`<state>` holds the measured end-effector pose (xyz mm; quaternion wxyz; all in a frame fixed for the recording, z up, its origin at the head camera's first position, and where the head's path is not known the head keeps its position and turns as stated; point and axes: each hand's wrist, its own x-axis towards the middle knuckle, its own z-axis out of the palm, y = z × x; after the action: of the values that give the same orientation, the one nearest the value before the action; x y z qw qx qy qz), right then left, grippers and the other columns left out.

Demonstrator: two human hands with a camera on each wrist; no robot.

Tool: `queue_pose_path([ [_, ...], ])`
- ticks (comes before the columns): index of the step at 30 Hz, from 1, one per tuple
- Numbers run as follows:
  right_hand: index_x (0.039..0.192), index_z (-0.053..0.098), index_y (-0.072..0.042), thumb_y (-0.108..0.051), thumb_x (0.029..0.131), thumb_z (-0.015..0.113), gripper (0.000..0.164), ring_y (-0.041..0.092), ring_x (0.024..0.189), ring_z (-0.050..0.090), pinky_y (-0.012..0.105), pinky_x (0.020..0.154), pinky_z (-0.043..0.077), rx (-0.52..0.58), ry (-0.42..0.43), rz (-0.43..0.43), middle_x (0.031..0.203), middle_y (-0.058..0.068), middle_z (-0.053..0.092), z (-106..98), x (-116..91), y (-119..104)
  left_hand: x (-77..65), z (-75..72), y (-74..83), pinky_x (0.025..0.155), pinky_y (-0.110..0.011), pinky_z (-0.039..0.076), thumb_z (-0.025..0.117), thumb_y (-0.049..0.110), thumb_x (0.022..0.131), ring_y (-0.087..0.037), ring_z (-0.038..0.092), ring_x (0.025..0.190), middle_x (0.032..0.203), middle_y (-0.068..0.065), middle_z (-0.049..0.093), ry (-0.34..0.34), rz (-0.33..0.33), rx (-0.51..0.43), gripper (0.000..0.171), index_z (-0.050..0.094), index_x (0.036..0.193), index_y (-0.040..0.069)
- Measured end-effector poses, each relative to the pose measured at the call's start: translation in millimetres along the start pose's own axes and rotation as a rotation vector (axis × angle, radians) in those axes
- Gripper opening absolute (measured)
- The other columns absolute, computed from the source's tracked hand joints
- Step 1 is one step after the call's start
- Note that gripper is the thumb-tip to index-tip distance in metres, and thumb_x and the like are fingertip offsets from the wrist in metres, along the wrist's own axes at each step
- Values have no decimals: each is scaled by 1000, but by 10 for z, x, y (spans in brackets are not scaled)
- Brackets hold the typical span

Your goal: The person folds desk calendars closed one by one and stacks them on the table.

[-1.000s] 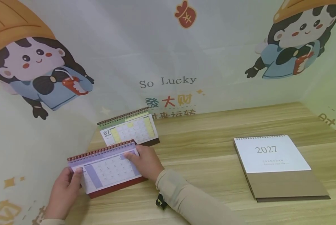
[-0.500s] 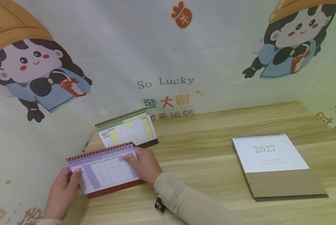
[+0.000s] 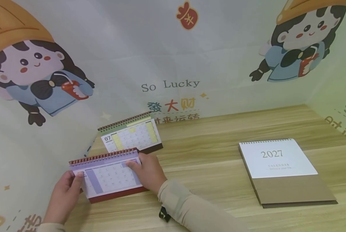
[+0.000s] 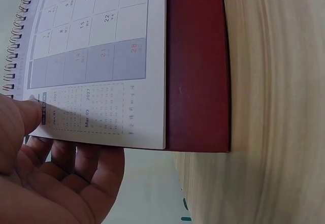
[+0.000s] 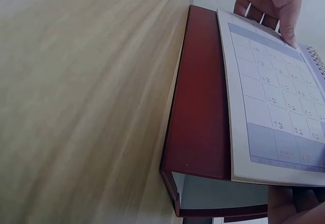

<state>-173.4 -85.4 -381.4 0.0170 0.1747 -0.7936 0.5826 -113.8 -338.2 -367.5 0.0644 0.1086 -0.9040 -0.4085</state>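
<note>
A purple desk calendar (image 3: 112, 178) with a dark red base and a copper-coloured spiral stands at the left of the table, held at both ends. My left hand (image 3: 63, 195) grips its left edge; in the left wrist view the thumb (image 4: 31, 113) presses the front page and the fingers curl behind. My right hand (image 3: 152, 170) holds the right edge, thumb on the page, other fingers hidden behind. The right wrist view shows the base's hollow end beside the wooden tabletop. Just behind stands a green and yellow calendar (image 3: 129, 133), partly covered.
A white and brown 2027 calendar (image 3: 280, 167) stands on the right side of the wooden table (image 3: 201, 154). A printed cloth wall (image 3: 225, 58) encloses the back and sides, close to the calendars at left. A small black item (image 3: 164, 214) shows by the right sleeve.
The head view has shifted slightly. Both hands keep their hold on the purple calendar, which has barely moved; the other two calendars stay where they were.
</note>
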Motion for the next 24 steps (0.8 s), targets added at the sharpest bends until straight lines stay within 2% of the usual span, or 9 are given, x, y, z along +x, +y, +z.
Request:
queue_pose_path([
  [4, 86, 66, -9, -33, 94, 68, 25, 3, 52, 48, 21, 47, 41, -12, 12, -4, 68, -8, 61, 3, -5, 3, 19, -5, -9, 72, -21, 54, 34, 40, 108, -32, 56, 110, 131, -31, 52, -3, 15, 8, 55, 43, 134, -7],
  [8, 88, 67, -9, -33, 94, 68, 25, 2, 53, 49, 20, 48, 42, -14, 17, -6, 70, -8, 63, 9, -5, 4, 33, -20, -28, 71, -19, 53, 35, 39, 108, -12, 58, 99, 130, -32, 53, -5, 25, 20, 54, 44, 133, -8],
  [11, 90, 68, -9, -33, 94, 68, 24, 1, 54, 52, 20, 49, 44, -9, 14, -4, 71, -8, 65, 12, -2, 5, 31, -24, -34, 71, -18, 53, 35, 38, 108, 4, 53, 91, 130, -32, 53, -11, 29, 14, 53, 43, 134, -8],
  [14, 91, 68, -9, -34, 94, 67, 24, 1, 55, 54, 21, 49, 45, -6, 10, -3, 72, -8, 66, 16, 1, 8, 29, -28, -38, 72, -19, 53, 35, 37, 108, 11, 50, 88, 130, -33, 53, -17, 40, 7, 53, 43, 134, -9],
  [20, 93, 69, -11, -35, 94, 67, 24, 1, 56, 55, 21, 51, 46, -11, 9, 2, 73, -9, 65, 26, 0, 6, 17, -27, -46, 72, -20, 54, 34, 38, 108, 9, 50, 89, 129, -32, 53, -7, 45, 26, 53, 44, 132, -8],
  [21, 93, 69, -11, -35, 94, 67, 25, 1, 56, 55, 21, 51, 46, -11, 8, 5, 73, -9, 65, 26, -2, 5, 19, -26, -49, 72, -20, 54, 34, 39, 108, 6, 51, 90, 129, -32, 54, -4, 47, 35, 54, 44, 132, -8],
  [24, 92, 68, -11, -36, 94, 66, 25, 2, 55, 55, 21, 50, 46, -9, 8, 14, 72, -9, 64, 28, -5, 5, 27, -14, -51, 72, -22, 55, 34, 40, 108, -12, 58, 100, 129, -31, 53, 2, 50, 42, 55, 44, 133, -8],
])
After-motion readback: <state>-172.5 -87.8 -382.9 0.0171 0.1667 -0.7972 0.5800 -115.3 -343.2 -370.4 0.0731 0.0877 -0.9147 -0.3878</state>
